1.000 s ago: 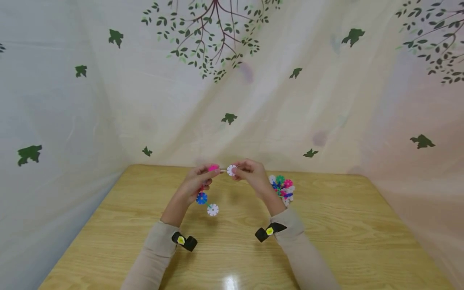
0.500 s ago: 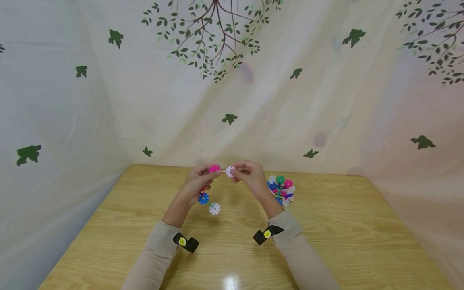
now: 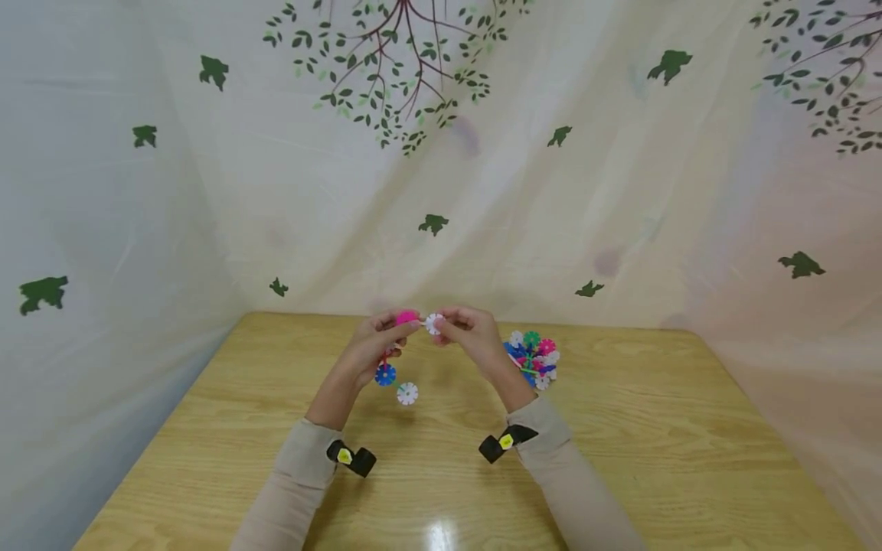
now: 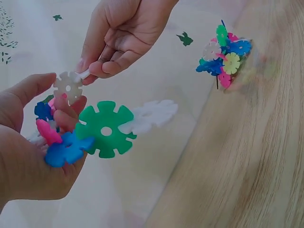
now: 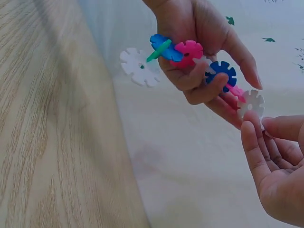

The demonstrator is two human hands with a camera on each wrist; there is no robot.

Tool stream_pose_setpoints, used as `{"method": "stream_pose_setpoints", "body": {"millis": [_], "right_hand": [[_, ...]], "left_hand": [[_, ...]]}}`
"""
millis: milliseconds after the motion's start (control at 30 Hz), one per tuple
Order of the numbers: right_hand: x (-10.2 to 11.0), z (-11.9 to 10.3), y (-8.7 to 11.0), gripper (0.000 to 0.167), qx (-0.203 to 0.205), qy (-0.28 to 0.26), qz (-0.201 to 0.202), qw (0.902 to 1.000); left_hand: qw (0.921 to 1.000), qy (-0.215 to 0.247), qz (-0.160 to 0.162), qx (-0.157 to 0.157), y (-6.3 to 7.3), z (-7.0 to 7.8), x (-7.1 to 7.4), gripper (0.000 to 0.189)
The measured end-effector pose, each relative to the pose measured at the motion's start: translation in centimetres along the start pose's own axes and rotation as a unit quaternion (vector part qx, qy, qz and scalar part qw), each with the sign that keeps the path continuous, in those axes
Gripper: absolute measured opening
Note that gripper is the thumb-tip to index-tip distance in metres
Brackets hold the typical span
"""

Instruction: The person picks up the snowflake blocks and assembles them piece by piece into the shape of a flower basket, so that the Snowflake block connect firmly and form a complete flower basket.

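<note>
My left hand holds a chain of notched plastic snowflake discs, curled fingers around its middle. In the left wrist view a green disc and a white end disc hang out past a light blue disc. A dark blue disc and a pink one lie against the fingers in the right wrist view. At the fingertips sits a whitish disc. My right hand pinches a white snowflake disc between thumb and fingers, right at that whitish disc's edge.
A cluster of joined snowflake discs in several colours stands on the wooden table, right of my right hand. A pale curtain with printed leaves and birds hangs behind the table's far edge.
My right hand has moved slightly left with the white snowflake disc, narrowing the gap to my left hand. The hanging end of the chain has shifted a little.
</note>
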State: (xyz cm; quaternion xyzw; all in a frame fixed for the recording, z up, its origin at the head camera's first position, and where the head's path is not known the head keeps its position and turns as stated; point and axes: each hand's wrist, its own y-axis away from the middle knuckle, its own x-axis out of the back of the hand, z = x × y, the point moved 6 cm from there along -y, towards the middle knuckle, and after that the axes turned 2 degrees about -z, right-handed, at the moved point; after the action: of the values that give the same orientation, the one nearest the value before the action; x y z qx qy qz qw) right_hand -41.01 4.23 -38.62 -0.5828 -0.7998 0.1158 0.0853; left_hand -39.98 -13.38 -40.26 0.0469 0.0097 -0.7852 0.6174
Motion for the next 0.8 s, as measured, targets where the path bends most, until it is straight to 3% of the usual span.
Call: {"method": "stream_pose_setpoints", "body": {"millis": [100, 233, 367, 500, 633, 800], "right_hand": [[0.4, 0.0, -0.1, 0.027, -0.001, -0.015, 0.022, 0.9996], [1.6, 0.1, -0.2, 0.026, 0.005, -0.056, 0.086, 0.9947], [2.9, 0.2, -0.1, 0.025, 0.007, -0.078, 0.143, 0.9867], [3.7, 0.1, 0.0, 0.026, 0.004, -0.088, 0.16, 0.9831], [4.4, -0.3, 0.1, 0.027, -0.003, -0.083, 0.144, 0.9861], [5.8, -1.7, 0.3, 0.027, -0.014, -0.034, 0.11, 0.9932]], "left_hand": [[0.9991, 0.038, -0.021, 0.0, -0.2, -0.3, -0.2, 0.038], [0.9968, 0.053, -0.059, -0.009, -0.2, -0.5, -0.7, 0.044], [0.9945, 0.009, -0.102, -0.02, 0.0, -0.7, -1.4, 0.068], [0.9913, -0.037, -0.124, -0.021, 0.2, -0.9, -2.0, 0.092], [0.9929, -0.049, -0.107, -0.022, 0.3, -0.9, -1.8, 0.088], [0.9977, -0.029, -0.038, -0.049, 0.3, -0.2, -1.3, 0.059]]}}
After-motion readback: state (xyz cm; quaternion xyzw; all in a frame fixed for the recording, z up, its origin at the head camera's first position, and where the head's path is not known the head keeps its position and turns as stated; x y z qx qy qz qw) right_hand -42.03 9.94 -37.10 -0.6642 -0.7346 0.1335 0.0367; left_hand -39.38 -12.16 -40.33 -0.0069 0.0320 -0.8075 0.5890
